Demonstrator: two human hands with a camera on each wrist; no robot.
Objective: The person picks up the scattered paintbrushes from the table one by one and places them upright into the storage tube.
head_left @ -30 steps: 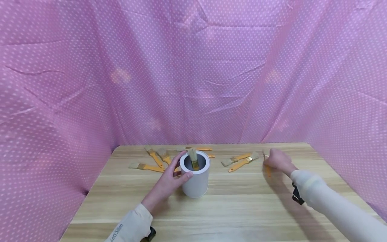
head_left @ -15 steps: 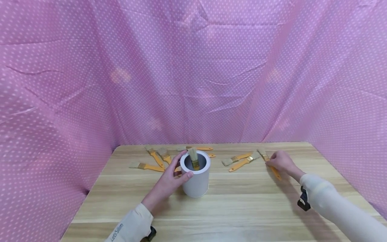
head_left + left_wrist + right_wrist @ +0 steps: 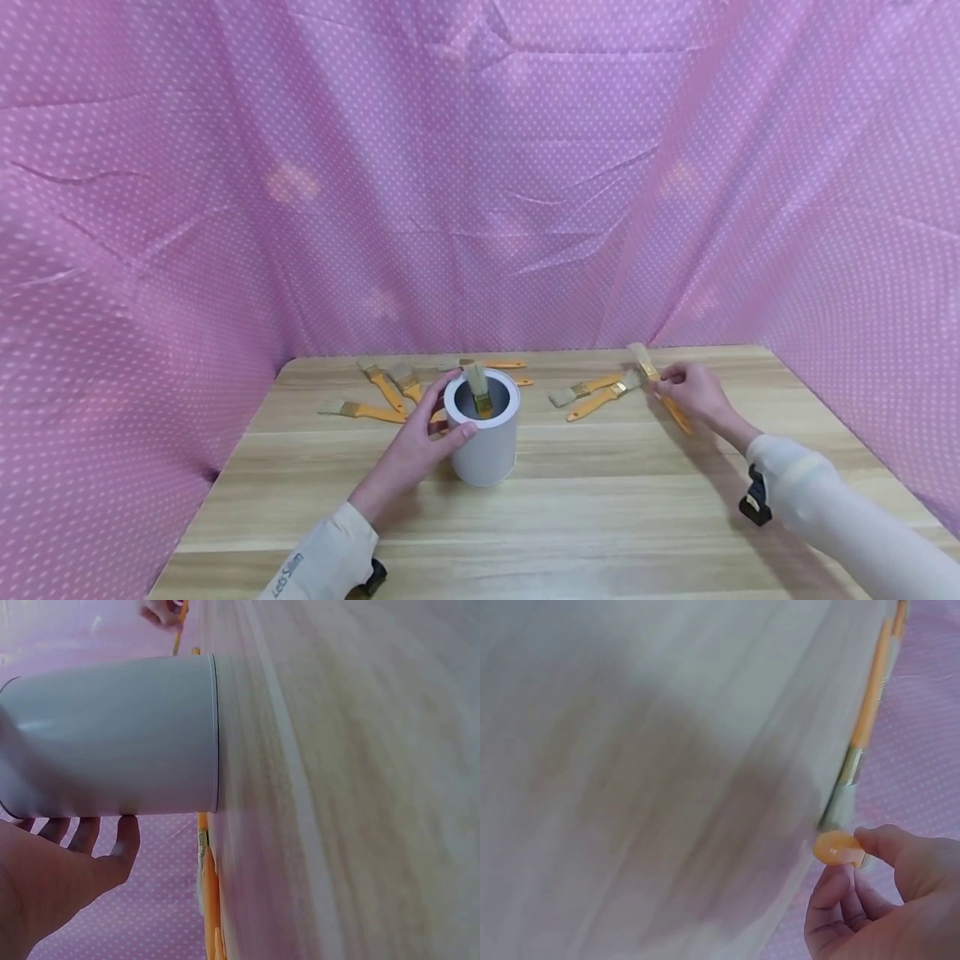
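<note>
Right hand pinches a pale-bristled, orange-handled paintbrush while left hand holds a whitish can.

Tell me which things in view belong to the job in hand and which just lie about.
Likely in the job:
white cylindrical can, gripped by left hand
pale-bristled paintbrush standing in the can
orange-handled paintbrush, pinched by right hand

Lying about:
other orange-handled paintbrushes on pale wooden table, perhaps for later
</note>
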